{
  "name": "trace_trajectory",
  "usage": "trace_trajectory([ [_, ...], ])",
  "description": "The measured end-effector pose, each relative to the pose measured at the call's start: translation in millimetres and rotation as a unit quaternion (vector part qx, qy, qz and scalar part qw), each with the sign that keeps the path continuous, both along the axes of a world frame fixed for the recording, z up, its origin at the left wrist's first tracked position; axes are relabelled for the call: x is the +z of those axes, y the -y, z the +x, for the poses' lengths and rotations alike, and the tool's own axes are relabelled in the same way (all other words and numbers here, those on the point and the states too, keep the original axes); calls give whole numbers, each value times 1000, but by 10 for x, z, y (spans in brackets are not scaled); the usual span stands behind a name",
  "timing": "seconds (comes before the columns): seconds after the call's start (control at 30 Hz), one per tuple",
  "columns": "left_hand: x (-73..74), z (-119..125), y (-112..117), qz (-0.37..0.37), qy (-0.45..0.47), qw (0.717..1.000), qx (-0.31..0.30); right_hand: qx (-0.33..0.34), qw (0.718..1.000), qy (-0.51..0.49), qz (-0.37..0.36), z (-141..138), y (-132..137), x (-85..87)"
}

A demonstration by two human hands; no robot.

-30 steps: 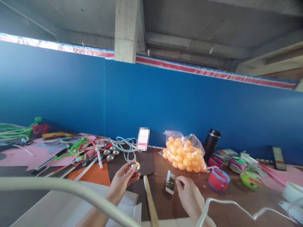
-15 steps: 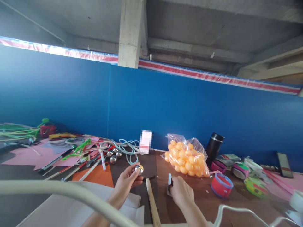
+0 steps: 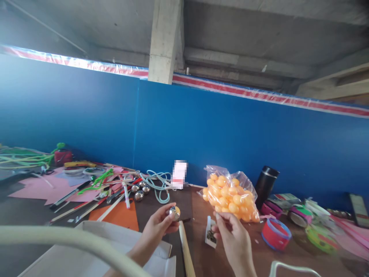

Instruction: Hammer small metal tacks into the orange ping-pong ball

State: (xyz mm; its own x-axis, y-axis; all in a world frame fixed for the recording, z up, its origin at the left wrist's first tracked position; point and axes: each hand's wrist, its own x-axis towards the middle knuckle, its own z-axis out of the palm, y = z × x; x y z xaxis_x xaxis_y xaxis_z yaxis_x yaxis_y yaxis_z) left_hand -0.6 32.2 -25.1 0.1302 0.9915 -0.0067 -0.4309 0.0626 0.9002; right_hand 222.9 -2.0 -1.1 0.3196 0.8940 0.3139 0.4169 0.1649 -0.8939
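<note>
My left hand [image 3: 161, 223] grips a shiny silver ball [image 3: 173, 211] between thumb and fingers. An orange-yellow patch shows along the ball's right edge; I cannot tell whether it belongs to the ball. To the right, my right hand [image 3: 234, 232] is closed in a pinch, thumb against fingertips; whatever is between them is too small to make out. Just left of its fingers stands a small white box [image 3: 211, 242] with its flap up and small dark metallic bits inside. A wooden stick [image 3: 186, 250] lies between my hands, below the silver ball.
Behind my right hand sits a clear bag of orange balls [image 3: 230, 198], beside a black bottle [image 3: 266, 184] and a red-and-blue tape roll [image 3: 276, 234]. Several silver balls [image 3: 138, 196], cords, sticks and pink paper [image 3: 37, 188] lie left. A cardboard box [image 3: 86, 246] and pale tube [image 3: 66, 236] are in front.
My right hand has risen off the small box, now exposing its contents, and its fingers have come together in a pinch. The left hand keeps the silver ball. The view has shifted slightly.
</note>
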Motion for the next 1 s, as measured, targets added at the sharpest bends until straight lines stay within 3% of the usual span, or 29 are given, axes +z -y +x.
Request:
trace_trajectory([
  [0.2, -47, 23, 20, 18, 15, 999, -49, 145, 984, -101, 13, -498, 106, 17],
  [0.33, -24, 42, 66, 23, 6, 998, -66, 185, 974, -128, -9, -666, 137, 9],
  [1.0, 62, 57, 165, -10, 21, 991, -128, 256, 918, -300, -29, -626, 123, -31],
])
